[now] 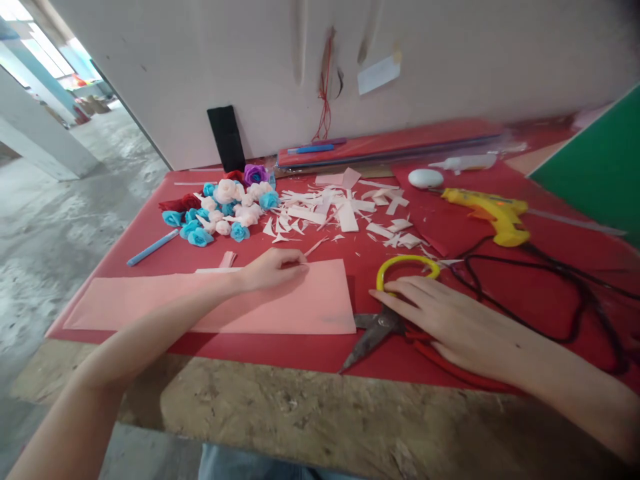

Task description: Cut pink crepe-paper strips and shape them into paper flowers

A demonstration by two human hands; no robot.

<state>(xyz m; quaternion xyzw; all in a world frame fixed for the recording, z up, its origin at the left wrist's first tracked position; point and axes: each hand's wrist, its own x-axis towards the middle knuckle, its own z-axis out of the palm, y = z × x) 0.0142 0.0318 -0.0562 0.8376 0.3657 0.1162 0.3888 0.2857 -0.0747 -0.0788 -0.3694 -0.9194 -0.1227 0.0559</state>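
A long folded sheet of pink paper (320, 300) lies flat along the front of the red tabletop. My left hand (275, 269) rests at its far edge, fingers curled with the thumb against them, closed on the paper there. Over the handles of a large pair of scissors (377, 327) lies my right hand (430, 310), fingers across the yellow loop and thumb by the red one. The scissor blades are spread apart, one tip pointing toward the near edge, the other touching the paper's right end. A thin pink strip (316, 247) lies just beyond my left fingertips.
Behind my hands are paper scraps (345, 213) and a pile of paper roses (225, 203). A blue pen (153, 247) lies left. On the right are a yellow glue gun (493, 210), its black cord (565, 267) and a white bottle (467, 163). A black phone-like slab (227, 139) leans on the wall.
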